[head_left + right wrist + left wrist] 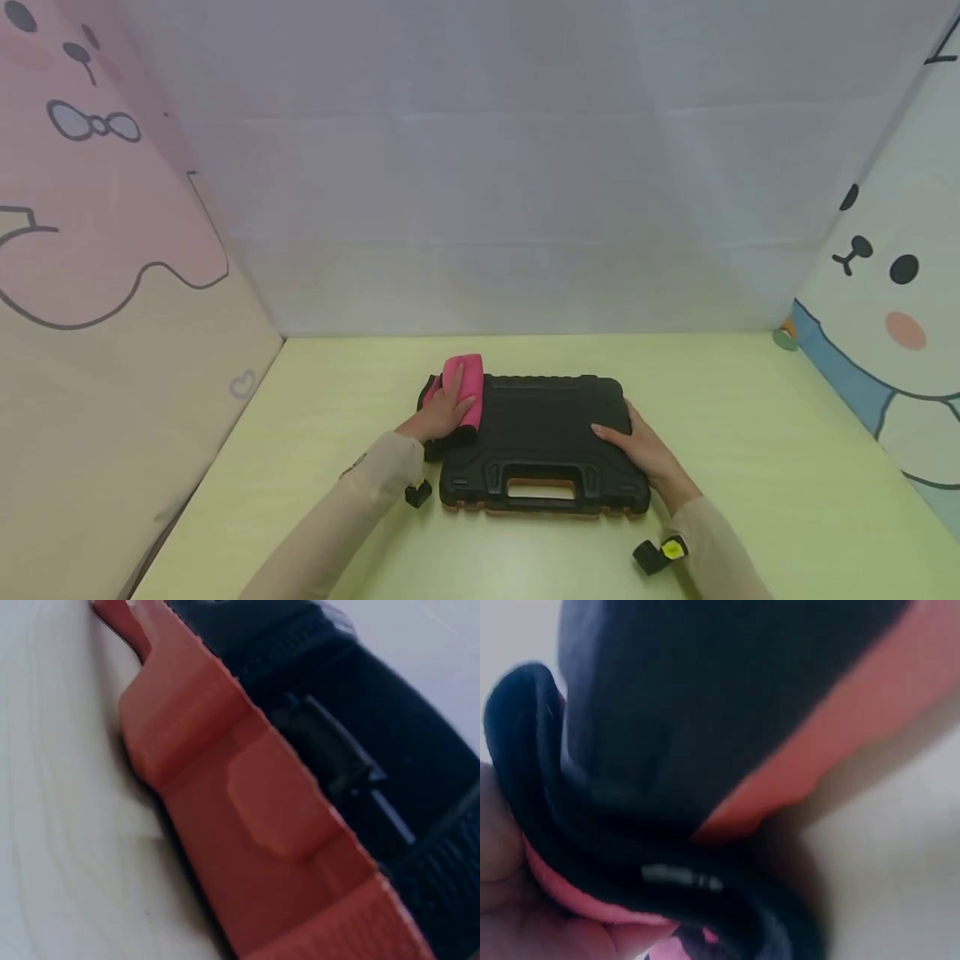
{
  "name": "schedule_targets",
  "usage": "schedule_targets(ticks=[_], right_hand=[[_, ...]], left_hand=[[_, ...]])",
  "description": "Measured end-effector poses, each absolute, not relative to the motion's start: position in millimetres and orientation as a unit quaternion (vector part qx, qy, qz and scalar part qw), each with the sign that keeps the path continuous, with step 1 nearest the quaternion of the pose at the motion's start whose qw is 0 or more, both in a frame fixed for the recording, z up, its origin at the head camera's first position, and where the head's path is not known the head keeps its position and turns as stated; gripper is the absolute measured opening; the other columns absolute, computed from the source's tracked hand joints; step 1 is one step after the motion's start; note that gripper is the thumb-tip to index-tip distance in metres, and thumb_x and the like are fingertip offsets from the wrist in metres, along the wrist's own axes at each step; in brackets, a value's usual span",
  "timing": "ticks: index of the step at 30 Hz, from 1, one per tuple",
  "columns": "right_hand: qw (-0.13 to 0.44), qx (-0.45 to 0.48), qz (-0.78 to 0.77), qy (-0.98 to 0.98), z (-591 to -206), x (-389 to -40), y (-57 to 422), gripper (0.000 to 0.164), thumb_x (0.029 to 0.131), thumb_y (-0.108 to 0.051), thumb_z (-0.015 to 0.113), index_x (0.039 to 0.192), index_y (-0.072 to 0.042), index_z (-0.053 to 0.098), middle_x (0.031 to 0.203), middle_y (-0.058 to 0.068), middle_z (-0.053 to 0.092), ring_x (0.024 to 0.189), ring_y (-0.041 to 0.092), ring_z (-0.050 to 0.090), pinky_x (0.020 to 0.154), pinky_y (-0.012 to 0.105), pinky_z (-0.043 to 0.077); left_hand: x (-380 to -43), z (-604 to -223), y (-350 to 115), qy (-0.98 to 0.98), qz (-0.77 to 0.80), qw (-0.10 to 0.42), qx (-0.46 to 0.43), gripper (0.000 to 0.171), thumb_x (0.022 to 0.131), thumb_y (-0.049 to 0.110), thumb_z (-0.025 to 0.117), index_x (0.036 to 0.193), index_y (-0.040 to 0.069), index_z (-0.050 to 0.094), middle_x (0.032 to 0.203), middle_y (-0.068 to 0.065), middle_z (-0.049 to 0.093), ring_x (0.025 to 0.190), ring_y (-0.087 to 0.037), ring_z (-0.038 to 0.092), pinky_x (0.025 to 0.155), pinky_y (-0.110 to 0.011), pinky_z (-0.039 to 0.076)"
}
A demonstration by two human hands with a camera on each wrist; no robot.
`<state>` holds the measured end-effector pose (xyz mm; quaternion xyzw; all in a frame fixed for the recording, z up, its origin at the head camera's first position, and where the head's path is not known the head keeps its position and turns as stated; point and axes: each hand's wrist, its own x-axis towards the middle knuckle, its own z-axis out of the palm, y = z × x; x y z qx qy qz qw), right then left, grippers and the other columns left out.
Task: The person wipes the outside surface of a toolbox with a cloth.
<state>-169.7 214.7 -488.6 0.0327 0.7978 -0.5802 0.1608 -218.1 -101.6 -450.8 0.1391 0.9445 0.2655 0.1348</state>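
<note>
A black plastic carry case with an orange lower half lies flat on the table, its handle toward me. My left hand holds a pink cloth with dark edging against the case's left side. Part of the cloth lies over the case top; in the left wrist view its dark edge bends along the case's side. Some left fingers are hidden by the cloth. With the thumb on top, my right hand grips the case's right edge. In the right wrist view appear the orange side and a black latch.
The pale yellow tabletop extends around the case. A white backdrop stands behind it, with printed cartoon panels at the left and right. Small black devices are strapped to both wrists.
</note>
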Motion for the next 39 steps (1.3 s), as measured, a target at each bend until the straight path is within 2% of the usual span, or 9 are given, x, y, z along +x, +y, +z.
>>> schedule_targets(ticks=[3, 6, 8, 10, 13, 19, 24, 32, 39], right_hand=[[0.158, 0.034, -0.582, 0.797, -488.2, -170.4, 213.8, 0.094, 0.088, -0.033, 0.059, 0.147, -0.007, -0.008, 0.151, 0.027, 0.005, 0.138, 0.042, 0.015, 0.11, 0.054, 0.018], [0.159, 0.038, -0.579, 0.798, -488.0, -170.0, 215.3, 0.095, 0.088, -0.034, 0.059, 0.147, -0.007, -0.009, 0.151, 0.027, 0.005, 0.138, 0.042, 0.016, 0.11, 0.054, 0.019], [0.161, 0.043, -0.578, 0.799, -487.4, -169.2, 216.6, 0.095, 0.088, -0.035, 0.059, 0.147, -0.007, -0.01, 0.151, 0.028, 0.006, 0.137, 0.043, 0.017, 0.11, 0.054, 0.02], [0.164, 0.048, -0.579, 0.797, -486.5, -168.6, 217.8, 0.095, 0.088, -0.036, 0.059, 0.147, -0.008, -0.01, 0.151, 0.028, 0.006, 0.136, 0.043, 0.019, 0.109, 0.054, 0.021], [0.166, 0.051, -0.581, 0.795, -484.9, -168.6, 217.8, 0.095, 0.088, -0.036, 0.058, 0.147, -0.007, -0.011, 0.15, 0.029, 0.006, 0.136, 0.043, 0.021, 0.109, 0.054, 0.021], [0.165, 0.047, -0.584, 0.794, -484.5, -170.1, 217.4, 0.094, 0.089, -0.036, 0.058, 0.147, -0.009, -0.011, 0.151, 0.028, 0.007, 0.136, 0.042, 0.021, 0.11, 0.054, 0.019], [0.164, 0.041, -0.596, 0.785, -485.9, -169.2, 218.0, 0.092, 0.089, -0.032, 0.058, 0.147, -0.01, -0.01, 0.151, 0.026, 0.006, 0.137, 0.042, 0.018, 0.11, 0.054, 0.017], [0.163, 0.028, -0.599, 0.784, -485.5, -168.1, 214.4, 0.093, 0.088, -0.031, 0.059, 0.148, -0.009, -0.008, 0.152, 0.026, 0.005, 0.138, 0.041, 0.015, 0.11, 0.054, 0.016], [0.161, 0.037, -0.615, 0.771, -485.6, -168.6, 213.4, 0.093, 0.087, -0.031, 0.06, 0.148, -0.008, -0.008, 0.152, 0.026, 0.004, 0.138, 0.041, 0.014, 0.111, 0.054, 0.015]], left_hand=[[-211.8, -452.1, -102.0, 0.943, 0.277, 0.106, 0.15, 0.064, 0.098, 0.022, 0.041, 0.145, -0.005, 0.008, 0.107, -0.033, 0.057, 0.121, -0.047, 0.043, 0.103, -0.052, 0.033], [-193.3, -451.6, -101.4, 0.939, 0.293, 0.085, 0.161, 0.062, 0.097, 0.02, 0.042, 0.144, -0.007, 0.01, 0.108, -0.035, 0.054, 0.119, -0.048, 0.043, 0.1, -0.053, 0.035], [-175.8, -449.3, -101.1, 0.936, 0.298, 0.09, 0.164, 0.063, 0.097, 0.021, 0.042, 0.145, -0.006, 0.009, 0.117, -0.037, 0.048, 0.121, -0.048, 0.04, 0.1, -0.054, 0.035], [-157.0, -446.3, -101.4, 0.933, 0.306, 0.103, 0.161, 0.064, 0.097, 0.023, 0.042, 0.146, -0.003, 0.008, 0.132, -0.038, 0.035, 0.127, -0.05, 0.032, 0.1, -0.057, 0.033], [-131.5, -445.7, -105.1, 0.932, 0.305, 0.125, 0.152, 0.067, 0.097, 0.029, 0.042, 0.147, 0.004, 0.006, 0.138, -0.034, 0.029, 0.13, -0.047, 0.028, 0.099, -0.058, 0.034], [-105.9, -444.4, -110.3, 0.928, 0.304, 0.159, 0.146, 0.069, 0.097, 0.035, 0.041, 0.148, 0.008, 0.004, 0.138, -0.031, 0.029, 0.123, -0.043, 0.037, 0.092, -0.056, 0.042], [-121.6, -444.3, -108.5, 0.935, 0.275, 0.16, 0.157, 0.069, 0.097, 0.034, 0.042, 0.147, 0.004, 0.006, 0.123, -0.029, 0.041, 0.113, -0.038, 0.044, 0.089, -0.051, 0.044], [-181.4, -447.0, -102.5, 0.954, 0.224, 0.146, 0.134, 0.066, 0.098, 0.032, 0.04, 0.147, 0.002, 0.007, 0.129, -0.037, 0.04, 0.123, -0.045, 0.04, 0.097, -0.052, 0.039], [-209.3, -448.2, -97.0, 0.958, 0.225, 0.125, 0.124, 0.065, 0.098, 0.028, 0.04, 0.146, -0.001, 0.007, 0.109, -0.032, 0.057, 0.124, -0.045, 0.04, 0.099, -0.051, 0.037]])
